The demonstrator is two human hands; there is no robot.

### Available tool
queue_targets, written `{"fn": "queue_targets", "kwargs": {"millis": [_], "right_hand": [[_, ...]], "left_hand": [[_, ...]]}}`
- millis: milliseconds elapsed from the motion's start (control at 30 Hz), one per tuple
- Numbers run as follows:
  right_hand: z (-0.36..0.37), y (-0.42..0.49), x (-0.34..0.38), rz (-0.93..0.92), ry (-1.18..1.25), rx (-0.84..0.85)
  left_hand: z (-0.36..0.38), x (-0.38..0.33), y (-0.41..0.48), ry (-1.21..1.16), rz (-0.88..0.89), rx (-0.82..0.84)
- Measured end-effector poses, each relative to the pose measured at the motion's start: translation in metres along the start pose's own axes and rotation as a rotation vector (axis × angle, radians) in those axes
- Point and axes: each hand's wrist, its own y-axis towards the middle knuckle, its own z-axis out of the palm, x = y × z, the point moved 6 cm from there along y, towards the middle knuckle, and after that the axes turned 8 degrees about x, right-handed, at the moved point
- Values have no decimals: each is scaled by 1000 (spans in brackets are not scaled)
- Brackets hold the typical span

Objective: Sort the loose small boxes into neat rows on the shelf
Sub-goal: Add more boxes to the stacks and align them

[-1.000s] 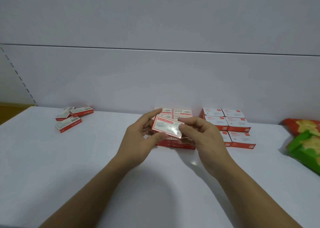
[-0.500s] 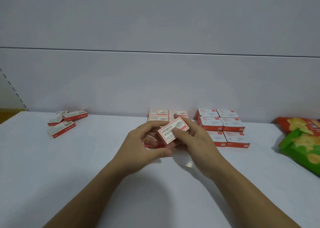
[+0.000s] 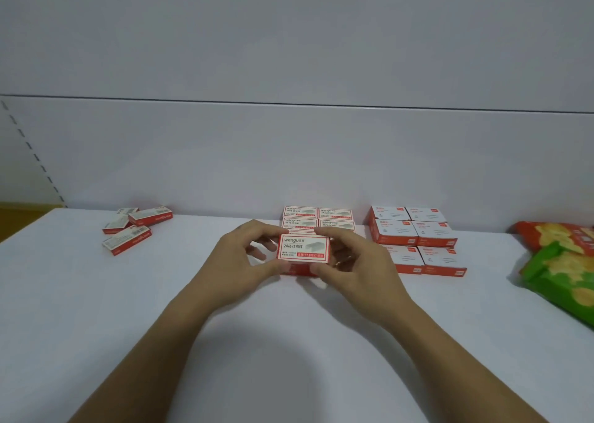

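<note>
Both hands hold one red-and-white staple box (image 3: pixel 304 251) face up and level, just above the white shelf (image 3: pixel 96 310). My left hand (image 3: pixel 238 262) pinches its left end. My right hand (image 3: pixel 353 268) pinches its right end. Behind it, neat rows of the same staple boxes (image 3: pixel 318 218) reach back to the wall, partly hidden by my fingers. A loose pile of three staple boxes (image 3: pixel 135 228) lies at the far left.
A block of larger red-and-white boxes (image 3: pixel 414 239) stands in rows right of the staple boxes. Green and orange snack bags (image 3: pixel 559 271) lie at the right edge. The grey back wall (image 3: pixel 289 152) closes the shelf behind.
The box was tilted and skewed between my fingers; it has been turned square, label up and level, and lowered to the front of the rows.
</note>
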Motion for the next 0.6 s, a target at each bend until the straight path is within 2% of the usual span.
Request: {"fn": "queue_targets", "kwargs": {"millis": [100,167,300,500,600], "right_hand": [[6,0,4,-33,-244,41],[12,-2,6,-57,-302,94],[25,-11,12,-38,-471,170],[27,-11,10,10,-619,139],[32,-10,7,22,-641,135]], "left_hand": [[-4,6,-2,63,-47,64],[-5,11,-2,52,-85,112],[-10,22,-3,42,-128,68],[-3,37,-4,153,-242,78],[1,39,-4,154,-269,146]]}}
